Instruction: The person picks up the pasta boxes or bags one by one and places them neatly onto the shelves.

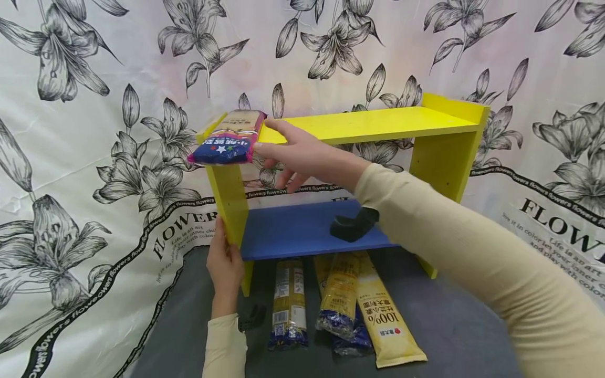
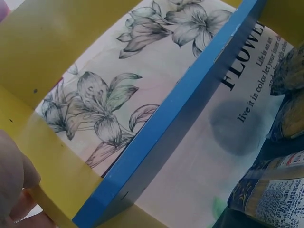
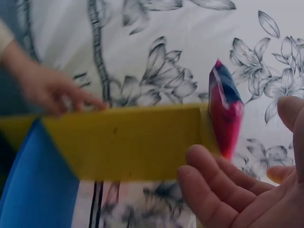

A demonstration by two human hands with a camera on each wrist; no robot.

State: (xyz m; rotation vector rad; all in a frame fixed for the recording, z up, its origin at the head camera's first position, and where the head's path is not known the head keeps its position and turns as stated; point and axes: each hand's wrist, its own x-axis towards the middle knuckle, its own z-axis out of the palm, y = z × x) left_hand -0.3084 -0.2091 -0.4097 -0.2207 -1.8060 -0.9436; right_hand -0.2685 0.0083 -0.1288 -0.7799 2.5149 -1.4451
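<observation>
A blue and pink packet (image 1: 231,137) with a beige top lies on the left end of the yellow top board of a small shelf (image 1: 359,124). My right hand (image 1: 302,155) is beside the packet, its fingers spread and fingertips right at the packet's right side. In the right wrist view, the right hand's fingers (image 3: 209,190) are loosely bent, and the pink packet edge (image 3: 225,111) shows beyond them. Low on the shelf's left side panel (image 1: 229,197), my left hand (image 1: 226,265) grips the yellow edge, with fingers along the outside face.
A blue lower board (image 1: 298,227) spans the shelf. Beneath it, on the dark tabletop (image 1: 454,325), lie a clear-wrapped pasta packet (image 1: 289,304), another such packet (image 1: 339,296) and a yellow pasta bag (image 1: 387,315). A flower-printed cloth (image 1: 94,168) hangs behind.
</observation>
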